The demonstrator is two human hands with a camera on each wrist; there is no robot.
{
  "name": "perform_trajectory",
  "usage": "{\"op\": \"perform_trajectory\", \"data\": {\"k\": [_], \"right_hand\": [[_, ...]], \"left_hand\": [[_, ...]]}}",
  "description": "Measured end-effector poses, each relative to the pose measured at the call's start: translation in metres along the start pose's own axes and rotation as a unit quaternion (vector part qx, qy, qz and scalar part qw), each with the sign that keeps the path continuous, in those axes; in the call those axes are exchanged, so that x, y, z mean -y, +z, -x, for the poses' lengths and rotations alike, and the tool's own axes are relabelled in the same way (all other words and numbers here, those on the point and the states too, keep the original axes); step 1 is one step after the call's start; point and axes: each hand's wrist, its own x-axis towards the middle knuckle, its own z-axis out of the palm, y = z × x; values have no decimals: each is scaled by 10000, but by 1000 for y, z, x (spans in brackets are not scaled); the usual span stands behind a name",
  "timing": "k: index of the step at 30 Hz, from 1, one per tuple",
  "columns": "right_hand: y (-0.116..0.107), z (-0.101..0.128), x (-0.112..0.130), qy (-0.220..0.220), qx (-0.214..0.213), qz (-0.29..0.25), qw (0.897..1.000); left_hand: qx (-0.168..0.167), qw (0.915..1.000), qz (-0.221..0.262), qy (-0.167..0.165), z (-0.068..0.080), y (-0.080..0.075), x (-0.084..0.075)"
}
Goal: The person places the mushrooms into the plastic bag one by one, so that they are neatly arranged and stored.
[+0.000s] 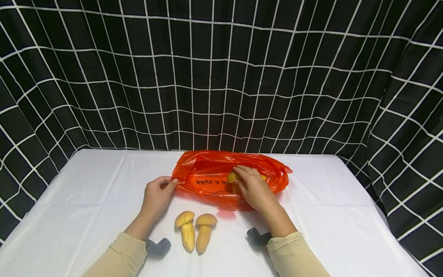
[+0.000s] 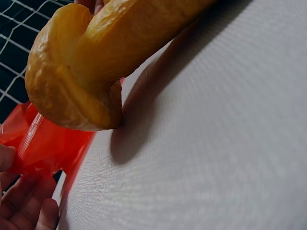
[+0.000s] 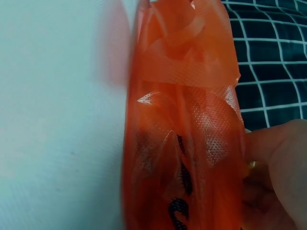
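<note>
A red plastic bag with dark printed lettering lies on its side, its mouth spread toward me. My left hand pinches the left edge of that mouth between thumb and fingers; the left wrist view shows the thumb on the red film. My right hand is at the bag's mouth, gripping a yellow mushroom whose cap shows left of the fingers. More yellow shows just right of this hand, inside the bag. In the right wrist view the bag hides most of the fingers.
Two more mushrooms, a glossy yellow one and a tan one, lie side by side between my forearms. A white cloth covers the table. Behind it hangs a black curtain with a white grid.
</note>
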Motion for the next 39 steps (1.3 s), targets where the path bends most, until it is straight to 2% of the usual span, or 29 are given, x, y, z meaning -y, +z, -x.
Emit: {"op": "perform_trajectory", "data": {"k": [7, 15, 39], "right_hand": [[4, 0, -2, 59, 147, -69, 9999], [9, 2, -2, -138, 315, -188, 9992], [17, 1, -5, -379, 112, -3, 9992]], "left_hand": [[14, 10000, -13, 36, 0, 0, 0], [-14, 9999, 38, 97, 0, 1, 0], [44, 10000, -16, -56, -1, 1, 1]]}}
